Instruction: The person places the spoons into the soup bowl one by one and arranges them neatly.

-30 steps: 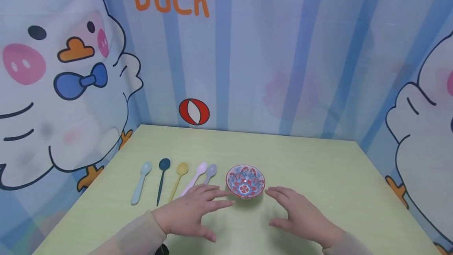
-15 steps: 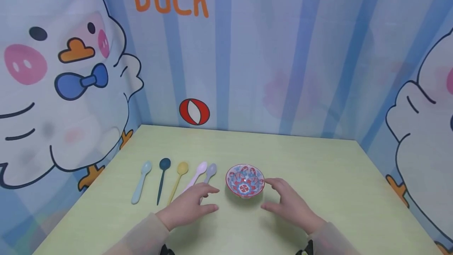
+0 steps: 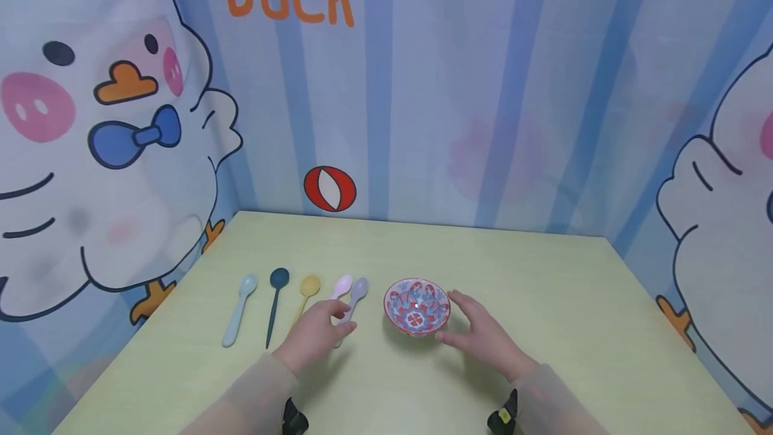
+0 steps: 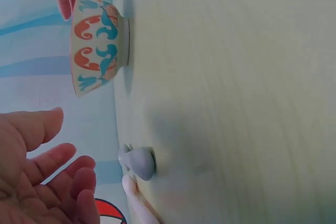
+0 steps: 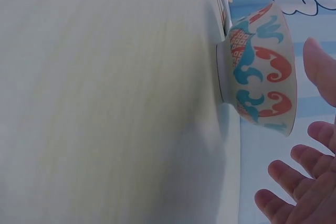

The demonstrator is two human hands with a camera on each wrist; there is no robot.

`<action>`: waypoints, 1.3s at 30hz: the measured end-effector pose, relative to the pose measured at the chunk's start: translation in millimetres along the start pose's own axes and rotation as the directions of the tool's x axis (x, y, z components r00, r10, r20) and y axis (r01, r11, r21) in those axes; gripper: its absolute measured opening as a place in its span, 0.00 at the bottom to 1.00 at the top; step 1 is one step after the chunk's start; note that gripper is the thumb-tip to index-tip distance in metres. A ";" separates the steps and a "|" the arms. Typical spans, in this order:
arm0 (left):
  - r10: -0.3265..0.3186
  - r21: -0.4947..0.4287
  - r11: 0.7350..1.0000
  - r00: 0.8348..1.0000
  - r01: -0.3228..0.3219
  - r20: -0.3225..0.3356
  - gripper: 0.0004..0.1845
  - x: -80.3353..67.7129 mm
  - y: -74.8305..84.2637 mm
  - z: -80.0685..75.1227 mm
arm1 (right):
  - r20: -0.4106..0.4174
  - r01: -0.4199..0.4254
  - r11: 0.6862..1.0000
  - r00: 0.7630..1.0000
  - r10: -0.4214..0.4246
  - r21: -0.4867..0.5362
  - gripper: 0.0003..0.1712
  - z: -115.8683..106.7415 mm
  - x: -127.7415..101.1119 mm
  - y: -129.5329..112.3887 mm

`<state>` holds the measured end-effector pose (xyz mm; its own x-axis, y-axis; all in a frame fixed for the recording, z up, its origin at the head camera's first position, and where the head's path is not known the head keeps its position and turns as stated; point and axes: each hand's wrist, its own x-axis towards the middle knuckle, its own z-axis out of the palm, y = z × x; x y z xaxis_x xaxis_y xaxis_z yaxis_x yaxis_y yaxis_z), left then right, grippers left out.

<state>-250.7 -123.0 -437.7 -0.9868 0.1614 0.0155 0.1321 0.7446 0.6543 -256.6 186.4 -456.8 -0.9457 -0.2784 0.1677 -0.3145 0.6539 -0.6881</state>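
The left hand has moved leftward, relaxed and empty, near the lilac spoon below left of centre, leaving only the right hand, also empty, beside the patterned bowl, lower centre.

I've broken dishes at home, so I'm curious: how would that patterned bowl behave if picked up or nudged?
The bowl looks like ceramic with a glint inside, so it's probably stiff, somewhat slippery and breakable if dropped. It flares out from a narrow foot, so a push high up might tip it, while a low one would likely slide it.
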 end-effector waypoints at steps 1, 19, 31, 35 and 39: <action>-0.015 0.010 1.000 1.000 0.015 0.001 0.19 1.4 -0.5 -0.3 | 0.004 -0.007 1.000 1.000 0.007 0.000 0.47 -0.4 1.3 0.3; -0.106 0.125 0.986 0.993 0.110 -0.044 0.19 24.6 -14.5 13.0 | 0.038 -0.066 0.998 0.997 0.065 0.017 0.45 4.0 9.6 11.1; -0.183 0.146 0.972 0.983 0.185 -0.026 0.13 34.7 -12.4 15.5 | 0.042 -0.095 0.995 0.995 0.094 0.028 0.45 3.2 9.4 8.0; -0.206 0.137 0.969 0.979 0.205 -0.007 0.11 33.7 -11.3 15.2 | 0.043 -0.097 0.995 0.995 0.095 0.033 0.45 3.8 9.8 8.1; -0.210 0.133 0.969 0.978 0.208 0.002 0.10 33.5 -11.7 15.9 | 0.039 -0.093 0.995 0.995 0.091 0.032 0.45 4.0 10.4 8.6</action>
<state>-283.8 -116.0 -456.9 -0.9923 0.0026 -0.1234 -0.0645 0.8413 0.5367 -268.8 186.3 -463.8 -0.9665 -0.2449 0.0763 -0.2228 0.6537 -0.7232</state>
